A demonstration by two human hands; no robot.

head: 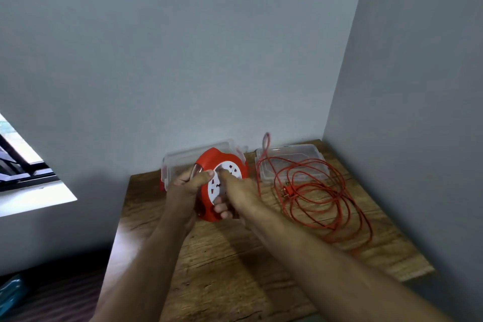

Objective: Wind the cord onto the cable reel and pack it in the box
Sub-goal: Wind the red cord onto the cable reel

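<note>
**Steadily: reel braced, winding barely begun**

Clamped on the cable reel (222, 183) with the left hand (189, 185), thumb over the rim and fingers curled round the underside. Pressed against the white socket face (224, 178) with the right hand (236, 189), fingertips bent onto it; closed round a winding knob or merely flat, cannot tell. Held just above the counter (222, 256), in front of the clear box (180, 165). Judged best done thus: kept the reel tilted and firm in the left, turned the face evenly with the right, fed slack in slowly. Left almost wholly unwound, the red cord (313, 191) sprawled in loose loops to the right, partly across the box lid (292, 159). Looked prone to snagging on that lid or knotting if hurried.
</note>
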